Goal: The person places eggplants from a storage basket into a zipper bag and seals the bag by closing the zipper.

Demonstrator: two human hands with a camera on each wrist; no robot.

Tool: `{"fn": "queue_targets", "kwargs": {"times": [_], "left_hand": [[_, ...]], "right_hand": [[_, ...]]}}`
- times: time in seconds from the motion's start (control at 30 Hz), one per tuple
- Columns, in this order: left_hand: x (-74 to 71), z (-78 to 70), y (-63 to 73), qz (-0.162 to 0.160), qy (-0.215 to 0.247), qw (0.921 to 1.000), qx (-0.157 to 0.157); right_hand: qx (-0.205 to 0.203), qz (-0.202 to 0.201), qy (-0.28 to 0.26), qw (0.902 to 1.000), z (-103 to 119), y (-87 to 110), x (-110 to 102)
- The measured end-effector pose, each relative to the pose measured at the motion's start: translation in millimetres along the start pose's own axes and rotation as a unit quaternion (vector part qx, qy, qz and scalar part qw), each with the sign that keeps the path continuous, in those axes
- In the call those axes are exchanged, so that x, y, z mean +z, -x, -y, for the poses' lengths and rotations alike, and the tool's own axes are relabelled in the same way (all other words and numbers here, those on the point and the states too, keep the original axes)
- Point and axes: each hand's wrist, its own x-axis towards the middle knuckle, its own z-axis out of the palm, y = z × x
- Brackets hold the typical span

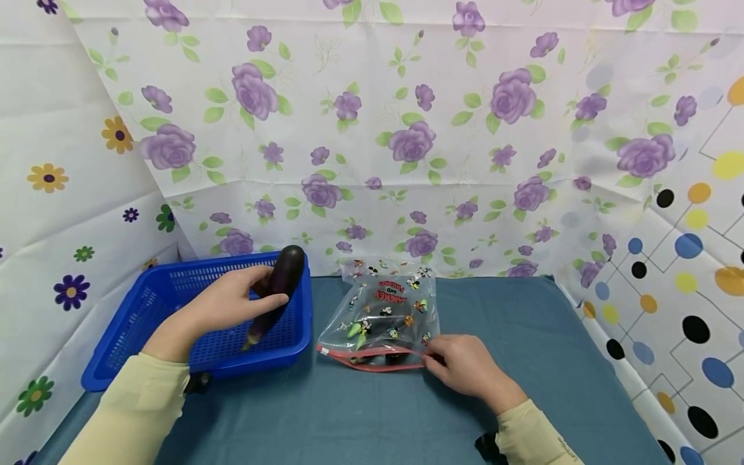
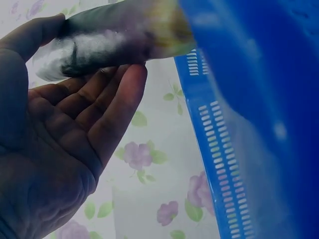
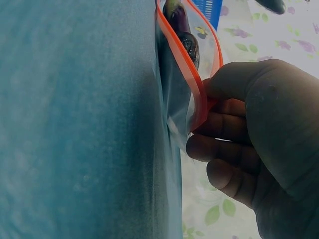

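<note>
A dark purple eggplant [image 1: 286, 274] is pinched between the thumb and fingers of my left hand [image 1: 232, 303], tilted above the right part of the blue basket [image 1: 212, 373]. The left wrist view shows the same eggplant [image 2: 104, 42] beside the basket's slotted wall [image 2: 207, 129]. My right hand [image 1: 467, 368] pinches the right end of the red zip edge of a clear cartoon-printed zip bag [image 1: 349, 316]. In the right wrist view the bag's mouth [image 3: 182, 52] gapes, and dark purple vegetables [image 3: 188, 47] lie inside. My right hand [image 3: 249, 129] holds its corner.
Teal cloth [image 1: 511, 323] covers the table. A flowered sheet [image 1: 372, 148] hangs behind it, a daisy-print sheet [image 1: 58, 213] at the left and a dotted sheet [image 1: 692, 290] at the right. The bag lies flat to the right of the basket.
</note>
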Motion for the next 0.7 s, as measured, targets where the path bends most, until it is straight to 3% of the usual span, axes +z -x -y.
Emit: {"fn": "queue_targets", "kwargs": {"times": [0.5, 0.7], "left_hand": [[9.3, -8.8, -9.2, -0.043, 0.031, 0.9986, 0.007], [17.1, -13.7, -12.8, -0.067, 0.048, 0.9966, -0.004]], "right_hand": [[0.001, 0.002, 0.002, 1.0000, 0.8, -0.8, -1.6], [0.002, 0.002, 0.005, 1.0000, 1.1, -0.9, -1.7]]}}
